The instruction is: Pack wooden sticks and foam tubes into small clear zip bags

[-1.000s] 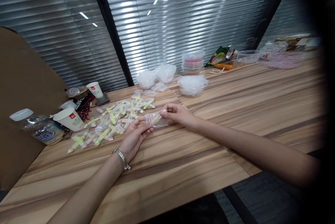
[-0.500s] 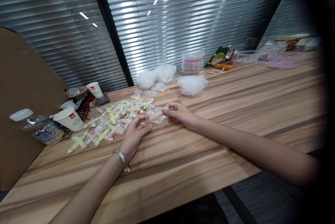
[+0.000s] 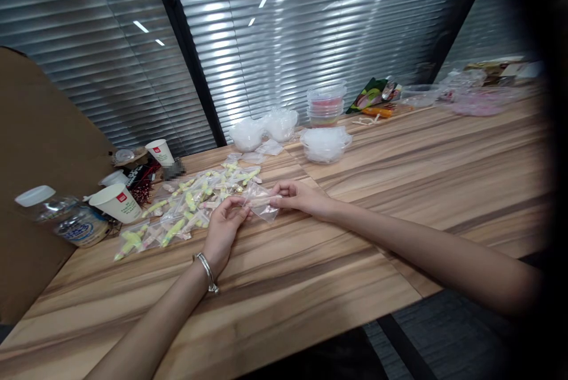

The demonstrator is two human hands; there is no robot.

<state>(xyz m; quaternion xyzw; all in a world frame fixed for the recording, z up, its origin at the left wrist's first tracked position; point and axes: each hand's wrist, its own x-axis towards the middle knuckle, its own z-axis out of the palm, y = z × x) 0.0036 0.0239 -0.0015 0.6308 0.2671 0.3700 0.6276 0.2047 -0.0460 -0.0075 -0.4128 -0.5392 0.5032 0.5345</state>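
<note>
Between my hands is a small clear plastic bag [image 3: 262, 205] with something pale inside that is too small to make out. My left hand [image 3: 225, 225], with a silver bangle [image 3: 206, 273] on the wrist, pinches the bag's left side between thumb and fingers. On the right side, my right hand [image 3: 302, 199] grips the bag with its fingers closed. Just left of and behind the bag lies a spread of several filled clear bags [image 3: 189, 205], holding yellow-green and pinkish pieces.
Paper cups [image 3: 118, 202], a clear plastic jar [image 3: 80, 223] and a cardboard panel [image 3: 39, 173] stand at the left. White plastic bundles [image 3: 326, 144] and stacked round tubs [image 3: 326, 105] are at the back by the blinds. Packets and pink plastic [image 3: 481, 102] lie far right.
The bag has turned from lying flat and square to a slanted, creased position. My left fingers have closed on its left side, and my right hand has shifted slightly left and down.
</note>
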